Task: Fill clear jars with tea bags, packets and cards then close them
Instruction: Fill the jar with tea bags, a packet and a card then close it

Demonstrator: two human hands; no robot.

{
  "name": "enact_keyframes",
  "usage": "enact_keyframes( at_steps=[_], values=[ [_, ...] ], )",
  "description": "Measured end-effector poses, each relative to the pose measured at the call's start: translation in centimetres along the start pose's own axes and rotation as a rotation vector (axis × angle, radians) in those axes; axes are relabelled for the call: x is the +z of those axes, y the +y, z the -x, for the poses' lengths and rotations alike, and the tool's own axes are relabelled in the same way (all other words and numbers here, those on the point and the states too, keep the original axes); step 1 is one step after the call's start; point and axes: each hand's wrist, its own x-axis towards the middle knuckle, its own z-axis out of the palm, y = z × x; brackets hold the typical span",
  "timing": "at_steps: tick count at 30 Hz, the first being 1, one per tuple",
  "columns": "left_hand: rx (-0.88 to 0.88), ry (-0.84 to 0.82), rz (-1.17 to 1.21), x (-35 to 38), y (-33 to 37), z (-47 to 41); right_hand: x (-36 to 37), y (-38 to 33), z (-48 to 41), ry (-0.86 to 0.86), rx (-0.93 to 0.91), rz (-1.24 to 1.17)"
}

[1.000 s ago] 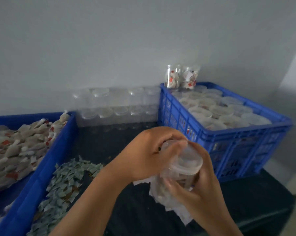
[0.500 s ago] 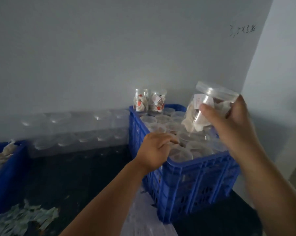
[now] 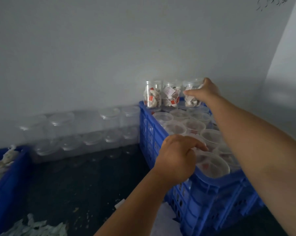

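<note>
The person's right hand point(image 3: 204, 92) reached to the far end of the blue crate point(image 3: 149, 133), its fingers point(image 3: 190, 94) and thumb wrapped round a lidded clear jar point(image 3: 191, 99) stuffed with white tea bags and paper. That jar stood upright on top of the lower layer of jars, just beside two other filled jars point(image 3: 161, 95) with red-and-white tags inside, the three making a row against the wall. The crate below them was packed with closed jars point(image 3: 212, 166), their round lids facing up. The left hand point(image 3: 177, 159) hovered at the crate's near corner with its fingers curled over the rim of the closest lid; I could not tell whether it had hold of anything. Along the wall to the left, empty clear jars point(image 3: 86, 132) sat stacked in two tiers on the dark bench point(image 3: 79, 181). At the left edge another blue crate point(image 3: 5, 178) held white tea bags point(image 3: 6, 157), and a heap of pale green packets point(image 3: 36, 228) lay on the bench near the front. Some white sheets point(image 3: 164, 218) lay by the base of the crate.
</note>
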Motion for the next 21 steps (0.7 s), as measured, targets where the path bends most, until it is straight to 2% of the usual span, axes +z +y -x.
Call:
enact_keyframes(
  at_steps=[6, 10, 15, 19, 21],
  values=[
    [0.123, 0.048, -0.072, 0.0, -0.8, -0.2, 3.8, 0.6, -2.8, 0.093, 0.158, 0.036],
    [0.159, 0.073, -0.072, 0.1, -0.8, -0.1, 4.8, 0.1, -2.8, -0.019, 0.179, 0.046],
    [0.098, 0.041, -0.042, -0.2, -0.1, -0.1, 4.4, -1.0, -1.6, -0.098, 0.202, -0.002],
    [0.013, 0.019, -0.050, -0.5, 0.4, 0.0, 1.5, -2.4, 0.6, 0.042, 0.208, -0.101],
    [-0.037, -0.012, -0.043, -0.4, 0.4, 0.0, -0.2, -3.0, 2.4, 0.099, 0.196, -0.243]
  ],
)
